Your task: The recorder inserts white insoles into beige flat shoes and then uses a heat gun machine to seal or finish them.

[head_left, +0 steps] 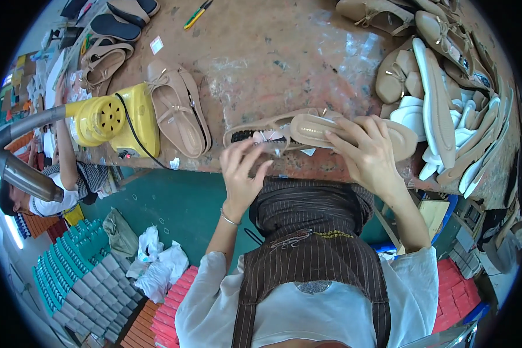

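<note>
On the workbench in front of me lies a beige shoe [246, 128], its dark, patterned inside partly showing. My right hand [368, 151] grips a beige insole [312, 129] with the thumb beneath and the fingers over it; it lies across the shoe's right part. At the shoe's left part is my left hand [238, 174], fingers bent and apart, with nothing plainly held. Some of its fingertips are smeared by motion, and I cannot tell whether they touch the shoe. A pair of beige bow-trimmed shoes [180, 119] rests to the left.
A yellow blower-like machine [134, 122] with a metal nozzle [35, 180] stands left, its black cord on the bench. Loose insoles [432, 104] and more shoes [383, 14] pile up at right. A yellow-green cutter [198, 14] lies far back. Another person [66, 188] sits at far left.
</note>
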Demonstrator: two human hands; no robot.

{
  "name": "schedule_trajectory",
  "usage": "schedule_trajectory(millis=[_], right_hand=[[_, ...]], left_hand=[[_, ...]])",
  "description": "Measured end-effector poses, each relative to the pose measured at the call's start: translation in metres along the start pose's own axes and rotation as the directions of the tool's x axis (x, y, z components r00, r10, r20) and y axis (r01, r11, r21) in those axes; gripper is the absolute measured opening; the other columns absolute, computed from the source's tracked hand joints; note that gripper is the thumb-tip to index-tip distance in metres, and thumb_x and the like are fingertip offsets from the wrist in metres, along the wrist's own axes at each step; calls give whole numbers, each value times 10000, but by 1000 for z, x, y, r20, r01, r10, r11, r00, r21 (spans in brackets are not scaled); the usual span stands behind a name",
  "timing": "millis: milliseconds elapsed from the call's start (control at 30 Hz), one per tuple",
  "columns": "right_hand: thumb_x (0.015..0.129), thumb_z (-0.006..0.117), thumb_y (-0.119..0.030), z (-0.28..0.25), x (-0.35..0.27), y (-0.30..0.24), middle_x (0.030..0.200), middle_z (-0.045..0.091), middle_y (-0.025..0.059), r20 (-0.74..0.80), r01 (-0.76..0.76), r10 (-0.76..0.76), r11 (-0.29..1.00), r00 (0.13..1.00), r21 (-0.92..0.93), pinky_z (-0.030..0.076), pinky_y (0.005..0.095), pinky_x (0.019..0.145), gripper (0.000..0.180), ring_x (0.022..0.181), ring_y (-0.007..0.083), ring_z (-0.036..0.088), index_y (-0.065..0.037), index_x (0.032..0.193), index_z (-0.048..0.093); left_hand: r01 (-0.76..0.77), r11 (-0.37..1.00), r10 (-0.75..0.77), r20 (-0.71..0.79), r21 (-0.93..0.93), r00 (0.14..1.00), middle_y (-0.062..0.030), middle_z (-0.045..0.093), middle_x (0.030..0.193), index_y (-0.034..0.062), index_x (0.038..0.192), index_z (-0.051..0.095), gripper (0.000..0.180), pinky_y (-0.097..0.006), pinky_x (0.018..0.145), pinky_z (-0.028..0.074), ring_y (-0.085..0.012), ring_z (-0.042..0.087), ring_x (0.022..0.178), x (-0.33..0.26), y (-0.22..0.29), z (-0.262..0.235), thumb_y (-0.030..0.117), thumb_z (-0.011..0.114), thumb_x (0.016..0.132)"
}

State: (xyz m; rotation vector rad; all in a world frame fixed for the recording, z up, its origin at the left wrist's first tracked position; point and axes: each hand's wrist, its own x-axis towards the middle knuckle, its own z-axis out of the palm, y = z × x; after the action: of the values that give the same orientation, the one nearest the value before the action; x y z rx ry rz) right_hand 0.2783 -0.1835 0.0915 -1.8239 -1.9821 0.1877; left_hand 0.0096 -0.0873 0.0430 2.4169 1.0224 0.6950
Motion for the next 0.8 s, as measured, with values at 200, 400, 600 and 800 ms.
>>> schedule_trajectory(millis=[200, 400, 600, 800], right_hand=[[676, 663, -83, 55, 30, -21, 1138, 654, 46, 6, 154, -157, 972, 988, 176, 426, 416, 969, 312, 1052, 248, 570, -85, 980, 736], [665, 714, -51, 88, 47, -33, 1167, 684, 85, 49, 97, -121, 932, 991, 350, 492, 420, 906, 370, 1046, 276, 617, -76, 1032, 753], [735, 708, -97, 100, 59, -42, 1086, 701, 83, 58, 87, -119, 916, 991, 392, 498, 400, 897, 216, 1012, 269, 629, -38, 935, 766], [689, 703, -5, 110, 59, -45, 1164, 690, 101, 113, 61, -111, 924, 987, 378, 514, 423, 901, 331, 1047, 292, 632, -64, 1008, 765]], left_hand=[[521, 823, -557, -140, -225, 819, -83, 502, 987, -5, 1312, 597, 594, -271, 693, 506, -145, 545, 829, -12, -19, 2, 144, 828, 786], [473, 830, -513, -72, -297, 855, -61, 514, 953, -34, 1323, 578, 564, -201, 537, 523, -86, 550, 707, -18, -40, 10, 101, 799, 822], [551, 506, -685, 79, -664, 725, -101, 642, 927, -90, 1241, 606, 429, -217, 521, 545, -95, 629, 679, -16, -51, 13, 81, 747, 875], [534, 468, -697, 76, -704, 713, -79, 677, 825, -76, 1133, 637, 313, -207, 486, 527, -61, 617, 615, -6, -50, 14, 61, 746, 874]])
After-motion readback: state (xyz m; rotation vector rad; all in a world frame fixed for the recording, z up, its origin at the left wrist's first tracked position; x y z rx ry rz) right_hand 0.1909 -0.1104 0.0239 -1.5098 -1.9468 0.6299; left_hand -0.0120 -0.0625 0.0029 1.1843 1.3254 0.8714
